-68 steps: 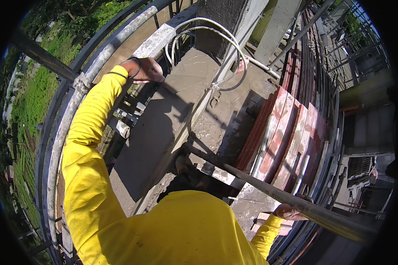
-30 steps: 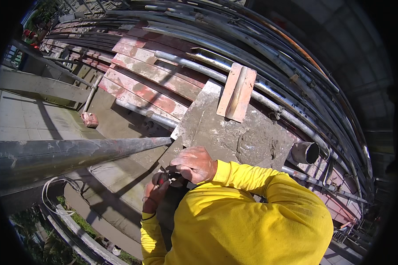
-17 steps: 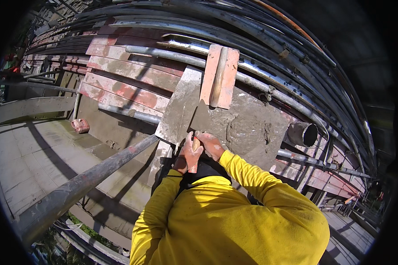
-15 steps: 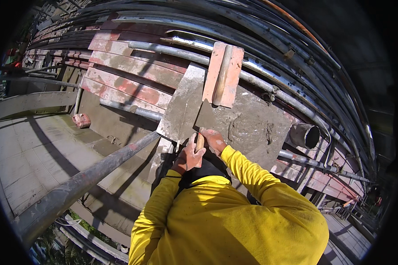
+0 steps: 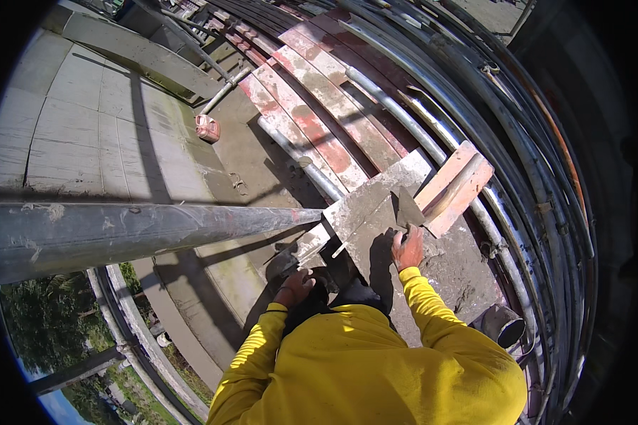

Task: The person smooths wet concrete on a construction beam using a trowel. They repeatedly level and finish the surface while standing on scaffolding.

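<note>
My right hand (image 5: 407,249) is closed around the handle of a pointed trowel. The mortar-smeared trowel blade (image 5: 407,207) reaches out over a grey board (image 5: 354,205) spread with wet mortar (image 5: 468,273). Beside the blade's tip lies a pinkish-orange plastering float (image 5: 455,188) with a long wooden handle, tilted on the board's far edge. My left hand (image 5: 295,287) is low, beside my dark-clothed knee and left of the board. Its fingers are loosely bent and partly in shadow; no object shows in them.
A thick metal pole (image 5: 156,230) crosses from the left toward the board. Red-stained planks (image 5: 312,134) and long pipes (image 5: 517,127) lie beyond. A round metal container (image 5: 502,326) sits at the right. A reddish jug (image 5: 207,129) stands on the ledge at the far left.
My left hand has let go of the trowel handle and moved down left. My right hand has carried the trowel up beside the float. The view has turned.
</note>
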### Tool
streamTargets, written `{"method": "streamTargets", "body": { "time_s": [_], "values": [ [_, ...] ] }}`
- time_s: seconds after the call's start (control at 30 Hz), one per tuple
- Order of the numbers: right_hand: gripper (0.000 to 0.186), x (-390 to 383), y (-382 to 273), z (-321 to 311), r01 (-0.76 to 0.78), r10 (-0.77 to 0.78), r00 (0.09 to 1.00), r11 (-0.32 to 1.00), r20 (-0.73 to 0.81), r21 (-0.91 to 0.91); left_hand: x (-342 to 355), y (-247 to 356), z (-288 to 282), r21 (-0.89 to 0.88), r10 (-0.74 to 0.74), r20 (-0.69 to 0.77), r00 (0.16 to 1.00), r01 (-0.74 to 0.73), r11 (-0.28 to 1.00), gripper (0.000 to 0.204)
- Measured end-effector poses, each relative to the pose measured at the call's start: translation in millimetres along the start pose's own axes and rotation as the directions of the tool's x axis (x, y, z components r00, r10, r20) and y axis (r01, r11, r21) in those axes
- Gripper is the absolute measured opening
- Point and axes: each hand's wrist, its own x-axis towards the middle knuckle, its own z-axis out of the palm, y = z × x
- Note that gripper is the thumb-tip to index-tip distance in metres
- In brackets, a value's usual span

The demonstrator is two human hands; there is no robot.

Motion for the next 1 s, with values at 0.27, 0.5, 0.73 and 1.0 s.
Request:
{"method": "streamTargets", "body": {
  "time_s": [0.27, 0.5, 0.73, 1.0],
  "values": [
    [0.058, -23, -62, 119, -0.53, 0.574, 0.632, 0.81, 0.521, -0.249, -60, 3, 21, -0.204, -0.049, -0.202, 0.978, 0.007, 0.979, 0.051],
    [0.029, -25, -75, 159, -0.729, 0.718, 0.636, 0.68, 0.283, -0.086, -143, 19, 1, -0.449, -0.232, -0.481, 0.846, -0.011, 0.894, 0.046],
    [0.032, 2, -35, 176, -0.963, 0.735, 0.251, 0.257, 0.63, 0.083, -173, -7, 33, -0.511, -0.217, -0.531, 0.819, -0.105, 0.853, 0.048],
    [0.014, -36, -100, 81, -0.917, 0.293, 0.253, 0.375, 0.922, 0.132, -112, 23, -8, -0.554, -0.131, -0.406, 0.904, -0.13, 0.823, 0.058]
  ]
}}
